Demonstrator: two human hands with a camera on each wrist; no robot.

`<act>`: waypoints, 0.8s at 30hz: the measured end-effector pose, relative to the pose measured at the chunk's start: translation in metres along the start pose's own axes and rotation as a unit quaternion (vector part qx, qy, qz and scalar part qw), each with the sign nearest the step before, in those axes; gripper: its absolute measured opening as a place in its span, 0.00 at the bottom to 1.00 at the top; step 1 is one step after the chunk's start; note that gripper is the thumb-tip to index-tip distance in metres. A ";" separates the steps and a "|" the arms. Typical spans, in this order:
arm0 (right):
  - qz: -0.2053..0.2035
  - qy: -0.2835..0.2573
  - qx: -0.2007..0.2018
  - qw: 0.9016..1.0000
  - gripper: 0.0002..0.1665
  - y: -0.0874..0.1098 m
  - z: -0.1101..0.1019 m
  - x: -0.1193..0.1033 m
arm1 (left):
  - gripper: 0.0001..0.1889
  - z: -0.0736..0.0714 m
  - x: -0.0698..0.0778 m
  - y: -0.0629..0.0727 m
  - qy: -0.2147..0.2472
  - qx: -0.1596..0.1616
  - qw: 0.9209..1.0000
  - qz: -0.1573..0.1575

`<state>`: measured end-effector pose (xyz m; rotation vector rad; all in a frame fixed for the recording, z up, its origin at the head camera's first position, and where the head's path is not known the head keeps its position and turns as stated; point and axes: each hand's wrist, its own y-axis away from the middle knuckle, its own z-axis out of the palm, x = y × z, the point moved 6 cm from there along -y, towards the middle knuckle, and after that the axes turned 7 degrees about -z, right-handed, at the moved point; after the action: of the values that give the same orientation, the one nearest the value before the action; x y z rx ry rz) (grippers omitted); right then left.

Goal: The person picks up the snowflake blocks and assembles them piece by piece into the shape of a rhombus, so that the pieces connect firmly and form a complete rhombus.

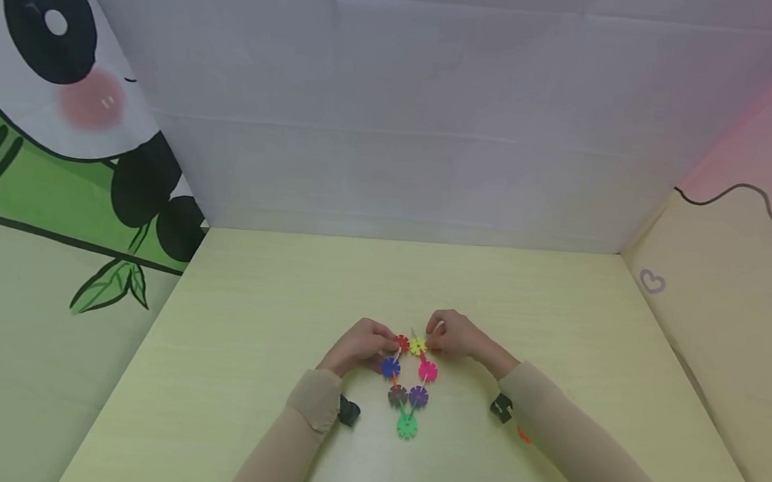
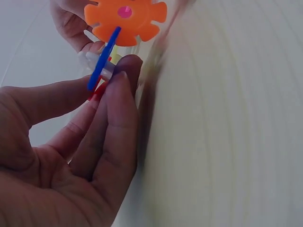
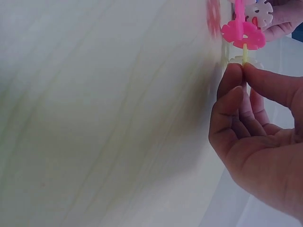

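A ring of linked plastic snowflake discs stands over the table between the hands in the head view. At its far end, my left hand (image 1: 362, 345) pinches a red snowflake disc (image 1: 403, 343), close to a blue disc (image 1: 390, 367). Thumb and fingertips of my right hand (image 1: 456, 334) hold the edge of a yellow snowflake disc (image 3: 245, 53). A pink disc (image 3: 244, 35) links beside the yellow one. Purple (image 1: 418, 397), dark brown (image 1: 397, 395) and green (image 1: 407, 426) discs form the near end. An orange disc (image 2: 104, 19) shows edge-on from above but broad in the left wrist view.
The pale wood-look table (image 1: 258, 300) meets a white sheet (image 1: 392, 125) at the back. Printed panels stand left and right. A small orange-red piece (image 1: 523, 435) lies beside the right sleeve. Black wrist cameras (image 1: 349, 411) sit at both cuffs.
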<state>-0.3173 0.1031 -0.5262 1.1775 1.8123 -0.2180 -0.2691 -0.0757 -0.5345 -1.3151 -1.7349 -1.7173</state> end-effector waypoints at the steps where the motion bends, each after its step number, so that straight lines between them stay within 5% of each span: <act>1: 0.000 -0.002 0.000 1.000 0.09 0.001 0.000 0.000 | 0.05 0.000 0.000 0.001 -0.001 0.003 1.000 -0.001; 24: -0.021 -0.041 0.007 0.999 0.04 0.017 -0.004 0.006 | 0.06 0.000 -0.002 0.004 -0.007 0.026 1.000 -0.009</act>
<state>-0.3070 0.1175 -0.5231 1.1259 1.7681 -0.2996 -0.2647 -0.0772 -0.5342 -1.2973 -1.7909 -1.6653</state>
